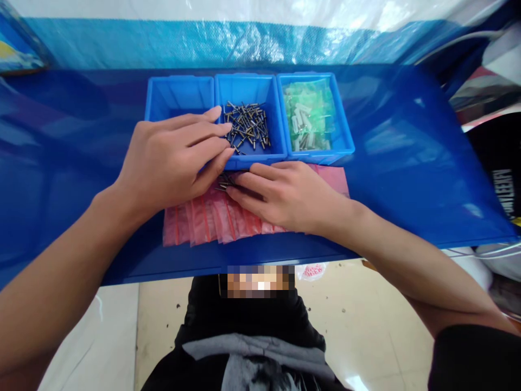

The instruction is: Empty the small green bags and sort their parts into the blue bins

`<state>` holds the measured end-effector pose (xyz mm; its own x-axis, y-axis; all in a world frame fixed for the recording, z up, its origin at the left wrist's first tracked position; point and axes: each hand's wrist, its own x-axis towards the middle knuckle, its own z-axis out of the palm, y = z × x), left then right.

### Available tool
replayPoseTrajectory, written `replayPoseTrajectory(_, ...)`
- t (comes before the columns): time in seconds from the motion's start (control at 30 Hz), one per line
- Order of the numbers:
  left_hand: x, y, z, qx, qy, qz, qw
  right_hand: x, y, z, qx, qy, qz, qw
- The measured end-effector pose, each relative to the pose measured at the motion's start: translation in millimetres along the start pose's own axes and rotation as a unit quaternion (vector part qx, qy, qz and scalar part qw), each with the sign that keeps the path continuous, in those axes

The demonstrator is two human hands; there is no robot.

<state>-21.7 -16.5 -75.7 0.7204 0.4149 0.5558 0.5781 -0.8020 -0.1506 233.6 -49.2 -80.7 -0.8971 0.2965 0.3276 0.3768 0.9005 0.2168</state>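
on the pink zip bags (215, 220), a small bunch of steel rivets (227, 182) lies roughly crosswise, long axis running left to right, just under the closed-up fingers of the right hand (285, 195); whether they grip it, i can't tell. the left hand (171, 163) is farther off, fingers open, tips at the middle blue bin (248, 89) of loose rivets (246, 126). the right bin (341, 117) holds green bags (309, 103) of white parts (299, 127).

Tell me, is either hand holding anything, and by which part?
The right hand seems to pin a few rivets under its fingers, though the hold itself is hidden. The left hand shows nothing held.
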Motion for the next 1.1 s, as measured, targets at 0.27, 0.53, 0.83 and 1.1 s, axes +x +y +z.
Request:
replayPoseTrajectory(0.27,0.7,0.5,-0.1,0.023,0.003,0.002,1.000,7.6,-4.1,-2.2,-0.050,0.020,-0.056,0.997)
replayPoseTrajectory(0.53,0.2,1.2,-1.4,-0.003,-0.012,-0.018,1.000,7.4,-0.7,2.6,-0.032,0.034,-0.063,0.997)
replayPoseTrajectory(0.83,-3.7,-1.8,1.4,-0.024,-0.026,-0.029,0.999,8.2,-5.0,6.6,0.110,-0.021,0.089,0.990)
replayPoseTrajectory(1.1,-1.0,-1.1,2.6,0.005,0.011,-0.003,1.000,9.0,-11.3,6.8,0.144,0.118,0.124,0.975)
